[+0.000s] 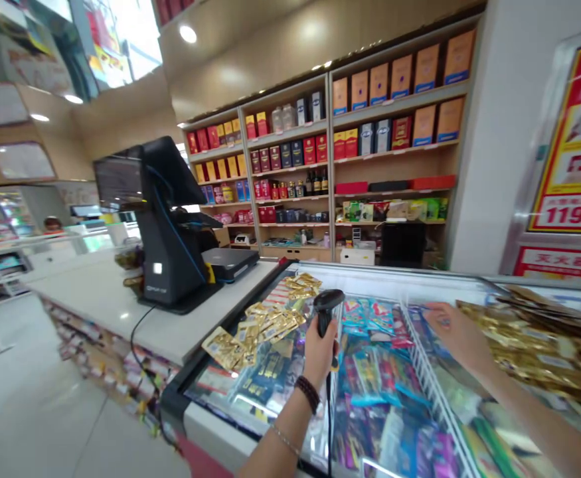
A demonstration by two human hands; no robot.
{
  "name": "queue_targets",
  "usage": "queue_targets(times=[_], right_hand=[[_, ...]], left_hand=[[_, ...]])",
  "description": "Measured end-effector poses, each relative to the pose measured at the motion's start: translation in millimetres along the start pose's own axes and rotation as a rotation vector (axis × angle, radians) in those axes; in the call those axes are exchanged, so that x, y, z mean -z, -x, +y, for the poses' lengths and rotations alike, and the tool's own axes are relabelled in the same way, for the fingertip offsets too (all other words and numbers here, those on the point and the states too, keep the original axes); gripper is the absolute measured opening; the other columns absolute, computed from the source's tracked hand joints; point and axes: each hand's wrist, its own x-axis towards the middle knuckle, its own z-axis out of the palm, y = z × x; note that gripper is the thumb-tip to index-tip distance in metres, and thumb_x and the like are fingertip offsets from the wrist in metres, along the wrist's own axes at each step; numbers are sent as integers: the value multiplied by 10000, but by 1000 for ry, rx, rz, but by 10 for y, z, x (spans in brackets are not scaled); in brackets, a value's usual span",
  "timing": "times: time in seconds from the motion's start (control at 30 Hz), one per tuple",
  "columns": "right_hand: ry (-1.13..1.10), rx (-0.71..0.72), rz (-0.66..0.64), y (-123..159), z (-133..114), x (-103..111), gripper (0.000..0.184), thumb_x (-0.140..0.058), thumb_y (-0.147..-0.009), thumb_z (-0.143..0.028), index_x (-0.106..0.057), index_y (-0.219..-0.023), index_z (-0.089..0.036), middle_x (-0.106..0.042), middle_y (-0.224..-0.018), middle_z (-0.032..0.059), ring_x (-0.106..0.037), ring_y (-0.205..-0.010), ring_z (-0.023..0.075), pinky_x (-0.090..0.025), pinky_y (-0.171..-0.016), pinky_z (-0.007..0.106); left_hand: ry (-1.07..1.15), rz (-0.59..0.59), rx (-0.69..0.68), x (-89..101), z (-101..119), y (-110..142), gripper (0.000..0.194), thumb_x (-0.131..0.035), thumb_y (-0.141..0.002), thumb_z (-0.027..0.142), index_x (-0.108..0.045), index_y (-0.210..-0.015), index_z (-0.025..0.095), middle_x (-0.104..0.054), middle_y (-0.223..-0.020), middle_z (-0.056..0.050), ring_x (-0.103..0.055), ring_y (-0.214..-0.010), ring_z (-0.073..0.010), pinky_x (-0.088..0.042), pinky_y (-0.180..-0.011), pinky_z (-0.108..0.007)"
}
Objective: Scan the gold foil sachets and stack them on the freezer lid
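Note:
My left hand (319, 352) is closed around the grip of a black barcode scanner (327, 305), held upright above the glass lid of a chest freezer (370, 378). Its cable hangs down past my wrist. My right hand (457, 332) lies flat on the glass, fingers stretched toward the far side, holding nothing. A row of gold foil packets (260, 325) lies on the lid just left of the scanner. A bigger heap of gold packets (544, 338) sits right of my right hand.
A black checkout terminal (163, 219) with a screen stands on the white counter (101, 299) to the left, a cable trailing over the edge. Shelves of boxed goods and bottles (330, 153) fill the back wall. A red poster (576, 146) hangs at right.

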Motion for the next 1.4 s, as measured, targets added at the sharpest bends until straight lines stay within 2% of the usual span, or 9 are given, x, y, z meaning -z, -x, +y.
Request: queue_targets(times=[0.13, 0.2, 0.27, 0.37, 0.5, 0.67, 0.93, 1.17, 1.4], right_hand=[[-79, 163, -198, 70, -779, -1102, 370, -654, -938, -413, -777, -1241, -239, -876, -1263, 157, -812, -1216, 369, -597, -1114, 540], [-66, 274, -346, 183, -1220, -1588, 490, -650, -994, -405, -744, -1409, -162, -800, -1453, 228, -747, -1369, 394, -549, -1198, 585], [-96, 346, -423, 333, -1632, -1979, 574, -714, -997, -427, -716, -1509, -167, -729, -1588, 208, -657, -1509, 368, -481, -1288, 538], [-82, 514, -587, 562, -2067, -2354, 605, -722, -1042, -468, -683, -1608, -257, -550, -1790, 149, -474, -1674, 370, -359, -1373, 578], [87, 635, -715, 709, -2178, -2537, 532, -637, -1110, -545, -703, -1603, -357, -551, -1797, 104, -438, -1686, 419, -299, -1363, 720], [171, 515, -586, 509, -1777, -2393, 470, -625, -1119, -442, -747, -1554, -310, -672, -1685, 124, -556, -1591, 408, -424, -1299, 661], [191, 283, -454, 194, -751, -1483, 499, -763, -972, -251, -793, -1469, -268, -861, -1390, 107, -795, -1294, 363, -621, -1092, 484], [136, 123, -274, 210, -252, -894, 340, -591, -1030, -239, -919, -1091, -307, -922, -1018, 47, -879, -996, 307, -671, -843, 399], [101, 105, -29, 396, 305, -497, 491, -492, -940, -117, -939, -1091, -255, -850, -1391, 111, -807, -1267, 327, -600, -1166, 511]], left_hand=[[-61, 160, -83, 541, 153, -133, 676, -857, -745, 843, -558, -824, 242, -534, -594, 79, -472, -418, -84, -334, -431, -223], [-101, 232, -112, 783, 220, -168, 640, -855, -764, 811, -568, -833, 242, -529, -578, 82, -485, -426, -96, -348, -439, -226], [-134, 306, -130, 989, 267, -186, 613, -854, -770, 785, -571, -840, 245, -529, -570, 83, -496, -432, -104, -353, -446, -229], [-152, 421, -149, 1203, 290, -189, 590, -849, -772, 761, -571, -856, 248, -547, -591, 81, -501, -446, -103, -373, -458, -230], [-104, 455, -110, 1304, 262, -173, 613, -848, -747, 776, -542, -858, 257, -543, -592, 92, -484, -432, -93, -381, -449, -226], [-98, 403, -81, 1263, 217, -145, 636, -847, -730, 799, -553, -848, 249, -546, -596, 88, -495, -424, -89, -350, -431, -216], [-191, 280, -73, 1063, 94, -111, 602, -838, -782, 777, -535, -796, 257, -529, -576, 86, -500, -410, -104, -351, -428, -230], [-199, 95, -38, 474, -15, -5, 572, -844, -804, 749, -568, -852, 250, -511, -547, 90, -488, -415, -103, -317, -437, -224], [-83, -106, 12, -178, -153, 24, 655, -864, -740, 821, -594, -869, 239, -548, -602, 79, -470, -399, -82, -322, -416, -225]])
